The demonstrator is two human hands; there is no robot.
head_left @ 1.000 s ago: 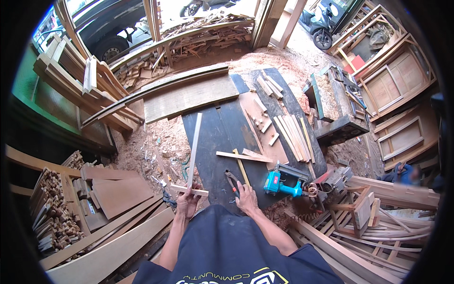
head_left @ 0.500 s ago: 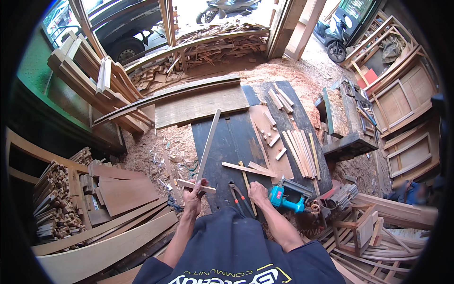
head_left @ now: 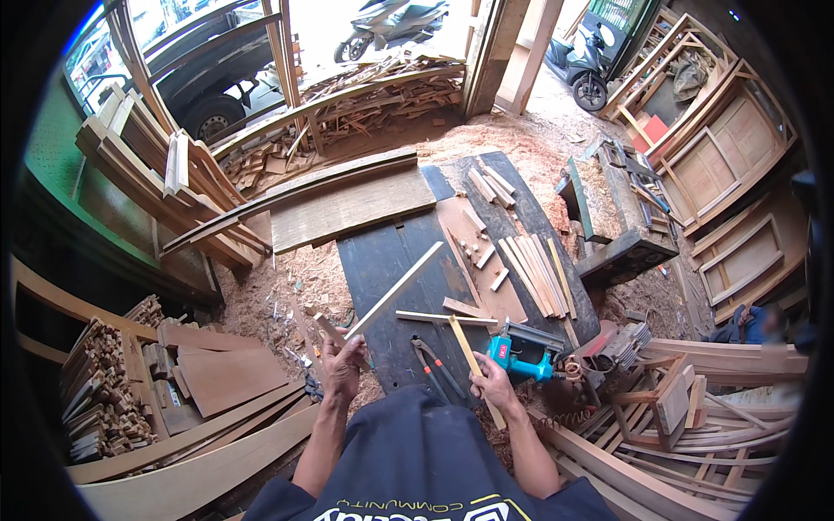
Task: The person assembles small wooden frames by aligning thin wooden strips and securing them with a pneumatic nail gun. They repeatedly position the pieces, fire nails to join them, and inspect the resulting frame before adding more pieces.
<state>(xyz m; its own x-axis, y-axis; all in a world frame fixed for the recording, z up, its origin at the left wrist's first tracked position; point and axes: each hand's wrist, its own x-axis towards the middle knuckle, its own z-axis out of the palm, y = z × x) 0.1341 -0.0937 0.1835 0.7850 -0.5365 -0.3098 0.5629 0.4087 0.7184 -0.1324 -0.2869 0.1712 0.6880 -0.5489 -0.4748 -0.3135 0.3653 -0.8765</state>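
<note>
My left hand (head_left: 345,363) is closed around a long wooden strip (head_left: 395,291) that slants up to the right over the dark bench. A short wooden piece (head_left: 328,330) sticks up from the same grip, crossing the strip's lower end; whether the two are joined I cannot tell. In my right hand (head_left: 493,382) is a narrow, yellowish wooden strip (head_left: 464,340), held near its middle and tilted. Between the hands lie pincers (head_left: 430,365) with orange handles, touched by neither. Just beyond my right hand rests a teal nail gun (head_left: 524,358).
Thin strips and small blocks (head_left: 499,279) lie on the dark workbench (head_left: 382,260). Across its far left corner is a wide plank (head_left: 347,213). A grey vise-like machine (head_left: 621,243) stands to the right. Offcuts (head_left: 109,373) are stacked at left, and shavings cover the floor.
My right hand has picked the yellowish strip up off the bench. My left hand has turned its long strip, so it now leans further right and lower.
</note>
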